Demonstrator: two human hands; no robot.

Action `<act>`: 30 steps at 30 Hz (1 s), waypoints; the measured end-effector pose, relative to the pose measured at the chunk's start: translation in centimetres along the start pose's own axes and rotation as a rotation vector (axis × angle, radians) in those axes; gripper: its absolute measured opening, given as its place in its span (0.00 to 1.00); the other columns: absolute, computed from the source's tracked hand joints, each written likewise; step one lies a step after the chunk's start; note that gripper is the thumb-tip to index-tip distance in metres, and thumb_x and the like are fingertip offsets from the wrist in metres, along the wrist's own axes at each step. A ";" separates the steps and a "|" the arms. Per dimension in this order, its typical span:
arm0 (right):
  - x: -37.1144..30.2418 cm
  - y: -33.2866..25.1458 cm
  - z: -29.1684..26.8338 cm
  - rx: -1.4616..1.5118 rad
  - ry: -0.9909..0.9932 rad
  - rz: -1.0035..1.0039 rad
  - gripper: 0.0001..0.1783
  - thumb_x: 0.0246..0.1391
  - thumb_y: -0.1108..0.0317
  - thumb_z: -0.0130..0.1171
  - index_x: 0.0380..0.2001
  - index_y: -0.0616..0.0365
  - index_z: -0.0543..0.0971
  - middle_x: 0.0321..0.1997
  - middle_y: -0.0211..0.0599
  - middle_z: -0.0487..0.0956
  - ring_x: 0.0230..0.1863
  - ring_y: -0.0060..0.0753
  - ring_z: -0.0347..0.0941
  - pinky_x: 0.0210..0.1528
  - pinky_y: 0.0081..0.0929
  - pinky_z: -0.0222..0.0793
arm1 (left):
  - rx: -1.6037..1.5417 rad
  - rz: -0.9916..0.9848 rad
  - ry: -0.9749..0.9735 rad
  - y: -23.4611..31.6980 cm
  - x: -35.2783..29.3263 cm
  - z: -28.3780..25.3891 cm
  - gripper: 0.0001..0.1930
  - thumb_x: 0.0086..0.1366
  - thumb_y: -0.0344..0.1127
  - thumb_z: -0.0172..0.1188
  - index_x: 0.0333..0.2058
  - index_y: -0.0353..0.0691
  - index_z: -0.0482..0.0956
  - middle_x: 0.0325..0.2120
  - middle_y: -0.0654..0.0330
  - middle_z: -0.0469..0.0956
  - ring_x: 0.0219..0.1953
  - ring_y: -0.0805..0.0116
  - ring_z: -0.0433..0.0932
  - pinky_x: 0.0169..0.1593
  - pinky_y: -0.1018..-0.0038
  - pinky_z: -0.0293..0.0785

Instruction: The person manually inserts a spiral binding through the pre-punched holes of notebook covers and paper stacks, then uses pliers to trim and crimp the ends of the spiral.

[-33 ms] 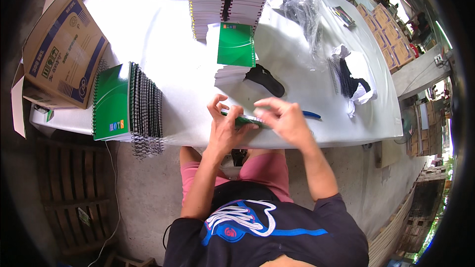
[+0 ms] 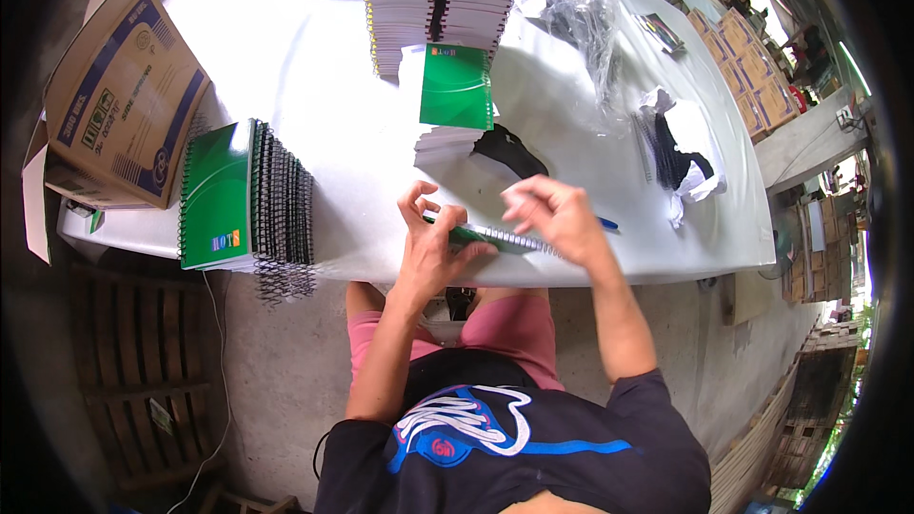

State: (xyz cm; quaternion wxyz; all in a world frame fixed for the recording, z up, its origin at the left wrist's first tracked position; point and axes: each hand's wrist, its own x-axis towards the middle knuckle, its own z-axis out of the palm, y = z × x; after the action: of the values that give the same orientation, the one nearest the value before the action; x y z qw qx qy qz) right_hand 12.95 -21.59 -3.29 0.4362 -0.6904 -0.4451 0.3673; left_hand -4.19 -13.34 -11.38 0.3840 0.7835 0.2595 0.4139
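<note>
Left hand (image 2: 433, 243) is gripping a light, floppy green notebook (image 2: 495, 239) at the desk (image 2: 314, 86) edge, best held by its stiff spiral spine, while right hand (image 2: 552, 214) is hovering half-curled, holding nothing.

Bright daylight, glare on the white table (image 2: 314, 67), soft shadows, dark fisheye rim (edges bent), moving fingers (image 2: 533, 192) slightly blurred

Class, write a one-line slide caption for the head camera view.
Left hand and right hand work a green notebook at the white table edge.
</note>
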 end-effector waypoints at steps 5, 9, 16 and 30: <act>4.6 5.9 -2.5 -0.932 0.318 -0.570 0.15 0.46 0.64 0.61 0.37 0.60 0.79 0.31 0.43 0.81 0.32 0.50 0.77 0.38 0.36 0.73 | -0.060 0.154 -0.026 0.5 0.9 0.0 0.28 0.33 0.41 0.79 0.31 0.41 0.72 0.43 0.53 0.61 0.39 0.57 0.66 0.42 0.63 0.70; 4.3 3.8 -3.0 -0.691 0.315 -0.032 0.15 0.43 0.72 0.58 0.38 0.61 0.78 0.35 0.44 0.80 0.37 0.44 0.78 0.42 0.34 0.72 | -0.190 0.081 -0.036 -0.2 0.7 0.4 0.30 0.33 0.40 0.79 0.32 0.40 0.68 0.33 0.57 0.65 0.33 0.61 0.67 0.38 0.67 0.69; -1.4 4.3 -1.5 0.140 -0.197 -0.401 0.07 0.43 0.81 0.61 0.30 0.65 0.81 0.36 0.47 0.82 0.39 0.41 0.80 0.47 0.36 0.75 | -0.281 -0.001 -0.053 -1.2 0.3 0.4 0.35 0.33 0.39 0.80 0.34 0.40 0.62 0.28 0.59 0.64 0.30 0.65 0.66 0.35 0.72 0.67; -0.4 3.1 1.4 -0.085 0.104 -0.357 0.11 0.38 0.80 0.61 0.29 0.60 0.83 0.32 0.43 0.83 0.35 0.35 0.81 0.40 0.25 0.75 | -0.417 -0.023 -0.011 -1.0 0.6 1.1 0.44 0.31 0.39 0.81 0.40 0.39 0.55 0.31 0.58 0.62 0.33 0.65 0.64 0.39 0.71 0.67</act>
State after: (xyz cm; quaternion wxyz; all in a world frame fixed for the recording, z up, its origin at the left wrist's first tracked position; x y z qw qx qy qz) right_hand 12.44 -22.27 -6.62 0.4875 -0.6362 -0.5526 0.2288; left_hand -3.07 -12.79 -12.29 0.5441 0.6861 0.1749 0.4502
